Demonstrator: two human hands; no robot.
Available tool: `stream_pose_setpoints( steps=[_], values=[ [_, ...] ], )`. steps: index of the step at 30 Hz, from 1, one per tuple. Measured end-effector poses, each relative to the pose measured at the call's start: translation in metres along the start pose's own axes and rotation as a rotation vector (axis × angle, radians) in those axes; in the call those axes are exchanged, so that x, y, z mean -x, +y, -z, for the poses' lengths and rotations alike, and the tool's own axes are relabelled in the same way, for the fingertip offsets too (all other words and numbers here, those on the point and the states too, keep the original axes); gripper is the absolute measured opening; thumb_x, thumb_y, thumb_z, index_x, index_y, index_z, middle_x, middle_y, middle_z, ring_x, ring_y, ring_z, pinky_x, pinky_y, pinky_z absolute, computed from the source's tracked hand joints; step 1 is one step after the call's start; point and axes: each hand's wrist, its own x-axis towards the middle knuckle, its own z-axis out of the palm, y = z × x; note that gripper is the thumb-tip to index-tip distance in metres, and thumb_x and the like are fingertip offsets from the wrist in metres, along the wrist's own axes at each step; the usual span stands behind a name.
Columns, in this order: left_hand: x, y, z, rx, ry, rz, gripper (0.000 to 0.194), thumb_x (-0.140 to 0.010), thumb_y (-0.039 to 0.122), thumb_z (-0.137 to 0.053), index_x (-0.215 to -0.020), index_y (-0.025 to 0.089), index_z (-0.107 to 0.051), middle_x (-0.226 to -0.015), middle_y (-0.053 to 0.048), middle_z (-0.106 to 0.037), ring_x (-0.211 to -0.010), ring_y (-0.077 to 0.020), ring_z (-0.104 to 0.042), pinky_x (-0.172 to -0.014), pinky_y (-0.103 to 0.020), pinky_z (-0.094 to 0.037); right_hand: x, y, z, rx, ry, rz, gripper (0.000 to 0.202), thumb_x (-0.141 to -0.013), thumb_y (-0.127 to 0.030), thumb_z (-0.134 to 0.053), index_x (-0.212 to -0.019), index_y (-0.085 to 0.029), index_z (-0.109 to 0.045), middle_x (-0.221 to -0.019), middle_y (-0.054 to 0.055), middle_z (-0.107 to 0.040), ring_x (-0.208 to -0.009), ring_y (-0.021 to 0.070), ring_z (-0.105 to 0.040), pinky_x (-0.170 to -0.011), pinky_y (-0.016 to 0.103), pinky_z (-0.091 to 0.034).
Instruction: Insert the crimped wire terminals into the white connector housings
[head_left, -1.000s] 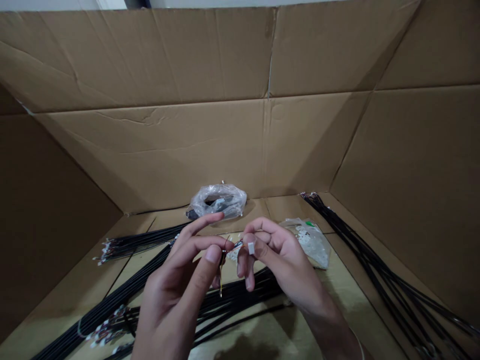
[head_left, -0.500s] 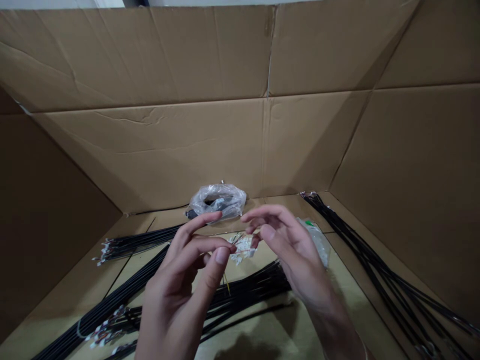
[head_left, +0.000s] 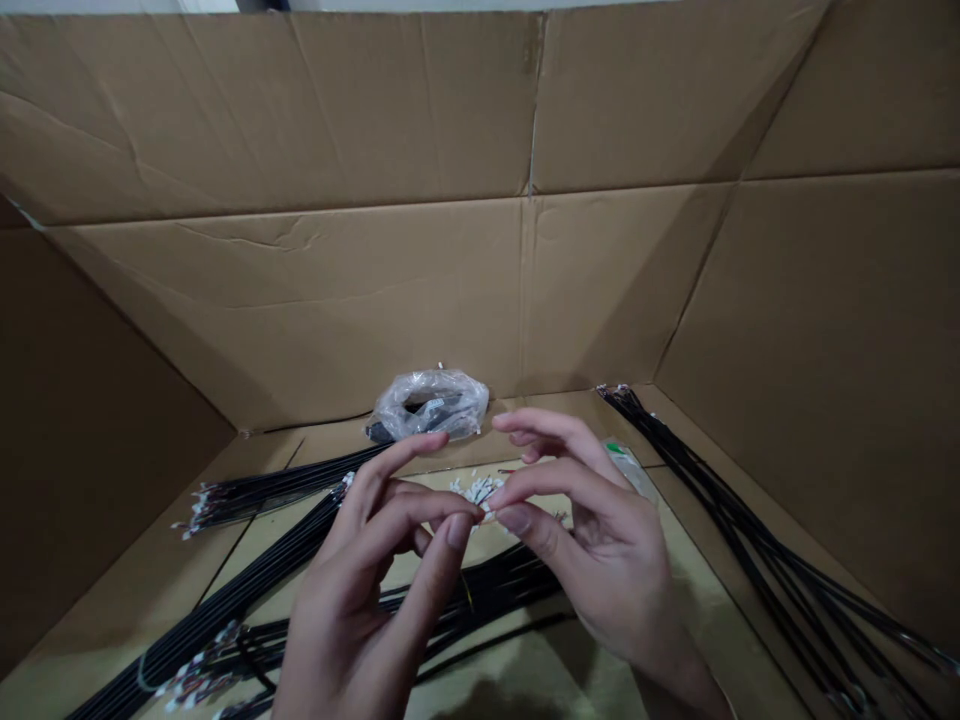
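Note:
Thin coloured wire ends hang below the fingertips of my left hand, whose thumb and index finger are pinched on them. My right hand meets it from the right, its thumb and index finger pressed together at the same spot; what they hold is too small to make out. The other fingers of both hands are raised and curved. Just behind the fingertips lies a pile of small white connectors, partly hidden. Black cables lie beneath the hands.
A clear plastic bag with dark contents sits at the back wall. Bundles of black cables with white ends lie at the left and right. Another plastic bag is behind my right hand. Cardboard walls surround the surface.
My right hand has moved in to my left, and its thumb and index finger have closed together at the left fingertips. The view has shifted slightly.

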Motion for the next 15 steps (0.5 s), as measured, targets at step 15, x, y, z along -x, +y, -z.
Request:
stream_pose_setpoints(
  steps=[15],
  values=[
    [-0.0032, 0.0032, -0.0009, 0.090, 0.081, 0.056, 0.017, -0.092, 0.033, -0.067, -0.076, 0.033, -0.072, -0.126, 0.009, -0.073, -0.129, -0.0159, -0.060, -0.103, -0.020, -0.048, -0.0018, -0.0058, 0.0019, -0.171, -0.111, -0.134, 0.011, -0.097, -0.022, -0.067, -0.104, -0.029, -0.074, -0.119, 0.000, -0.068, -0.120, 0.0177, -0.062, -0.105, 0.033, -0.045]
  ],
)
